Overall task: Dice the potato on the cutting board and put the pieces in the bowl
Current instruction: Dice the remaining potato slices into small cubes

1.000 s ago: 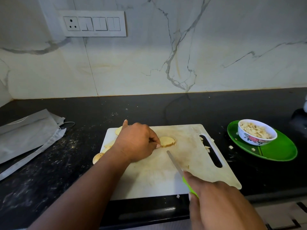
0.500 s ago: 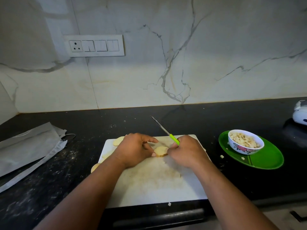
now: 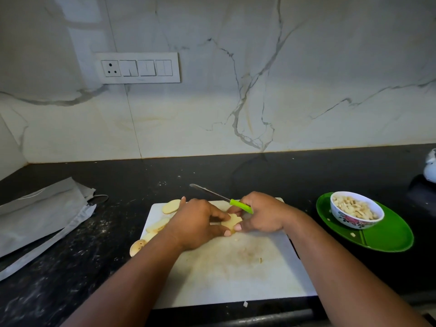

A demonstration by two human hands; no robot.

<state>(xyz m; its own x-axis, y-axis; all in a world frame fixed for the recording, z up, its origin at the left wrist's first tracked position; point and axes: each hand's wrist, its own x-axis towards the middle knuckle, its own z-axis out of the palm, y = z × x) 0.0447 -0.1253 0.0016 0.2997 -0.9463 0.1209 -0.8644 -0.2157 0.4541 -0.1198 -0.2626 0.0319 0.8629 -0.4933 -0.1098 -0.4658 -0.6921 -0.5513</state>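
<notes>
With my right hand [image 3: 258,214] no longer cutting but gripping the green-handled knife [image 3: 241,206] blade-up, I am now squaring stacked pale potato slices [image 3: 232,220] alongside my pinching left hand [image 3: 200,223] on the white plastic cutting board [image 3: 236,274].

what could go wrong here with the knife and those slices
1. The right hand grips the knife while its fingertips also touch the potato slice with the left hand; a slip might nick a finger.
2. The blade points away over the counter, loosely controlled.
3. One slice at the board's left edge overhangs the cutting board and may slide off.
</notes>
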